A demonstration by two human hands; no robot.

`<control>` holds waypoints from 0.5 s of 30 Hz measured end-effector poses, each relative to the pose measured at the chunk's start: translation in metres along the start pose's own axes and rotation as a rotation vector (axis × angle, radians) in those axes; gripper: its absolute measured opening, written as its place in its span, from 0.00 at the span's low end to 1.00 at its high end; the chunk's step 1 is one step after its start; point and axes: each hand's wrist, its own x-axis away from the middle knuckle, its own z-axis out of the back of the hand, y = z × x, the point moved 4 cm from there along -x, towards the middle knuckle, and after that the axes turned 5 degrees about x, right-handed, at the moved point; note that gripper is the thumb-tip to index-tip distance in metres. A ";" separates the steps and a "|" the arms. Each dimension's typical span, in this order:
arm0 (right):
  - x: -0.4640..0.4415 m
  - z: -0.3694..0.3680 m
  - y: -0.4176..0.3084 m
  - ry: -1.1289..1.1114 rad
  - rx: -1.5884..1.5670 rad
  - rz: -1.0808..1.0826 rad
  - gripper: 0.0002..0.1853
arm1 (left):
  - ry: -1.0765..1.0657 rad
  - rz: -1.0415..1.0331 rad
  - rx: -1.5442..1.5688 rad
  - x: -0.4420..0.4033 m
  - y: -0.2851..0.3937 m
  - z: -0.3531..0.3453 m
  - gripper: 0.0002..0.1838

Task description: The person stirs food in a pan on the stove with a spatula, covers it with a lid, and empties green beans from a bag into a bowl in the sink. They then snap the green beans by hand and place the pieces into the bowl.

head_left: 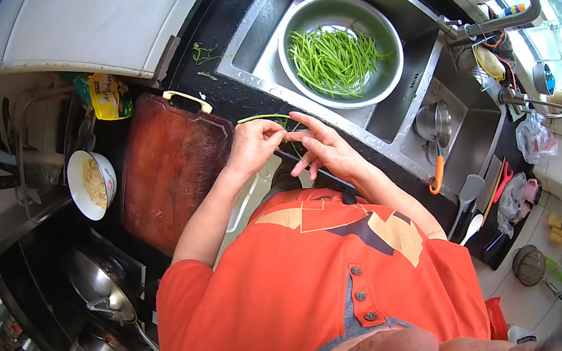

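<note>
My left hand [255,147] is closed in a pinch on a thin green vegetable stem [262,116], one end of which sticks out to the left above the knuckles. My right hand [328,151] meets it fingertip to fingertip, thumb and a finger closed on the same greens while the other fingers are spread. Both hands are over the counter's front edge. Beyond them, a round metal basin [392,73] stands in the sink, holding a heap of long green stems [333,60]. A few leafy scraps [205,52] lie on the dark counter.
A wooden cutting board [169,170] lies left of my hands, beside a white bowl [85,185] of pale food. In the smaller sink basin rests a metal pot [434,122] with an orange handle. The faucet [503,18] is at the right, pans [99,284] on the stove at left.
</note>
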 end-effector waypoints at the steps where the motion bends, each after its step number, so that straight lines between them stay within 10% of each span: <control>1: 0.001 0.001 0.000 -0.004 0.032 -0.004 0.27 | -0.002 0.000 -0.001 0.001 -0.002 0.000 0.08; 6: -0.004 0.028 -0.003 0.313 0.239 0.023 0.18 | 0.197 -0.201 -0.203 0.008 -0.006 0.004 0.09; 15: -0.006 0.015 0.007 0.222 0.153 -0.019 0.20 | 0.091 -0.396 -0.237 0.012 -0.009 -0.032 0.17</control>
